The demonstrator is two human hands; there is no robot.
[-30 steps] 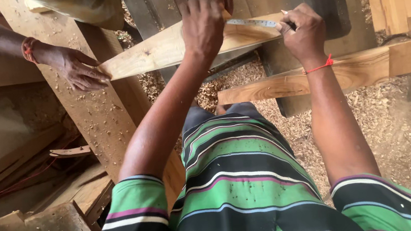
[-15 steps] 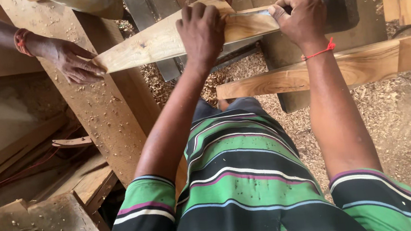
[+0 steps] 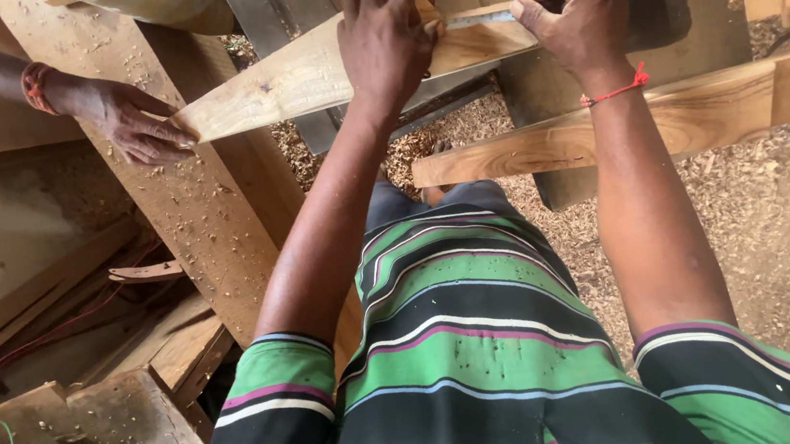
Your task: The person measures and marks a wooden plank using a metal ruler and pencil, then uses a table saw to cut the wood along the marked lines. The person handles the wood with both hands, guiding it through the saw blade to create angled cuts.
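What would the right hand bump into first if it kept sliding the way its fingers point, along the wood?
The right hand points left along the pale plank, holding a thin metal blade-like strip. Going straight on, it would probably meet the left hand first, which presses on the same plank, though depth is hard to judge.

Both bare arms reach forward from green, black and purple striped short sleeves, elbows nearly straight. The left hand (image 3: 387,39) lies palm down, fingers spread and pressing flat. The right hand (image 3: 568,17), red thread round its wrist, is curled in a tight pinching grip.
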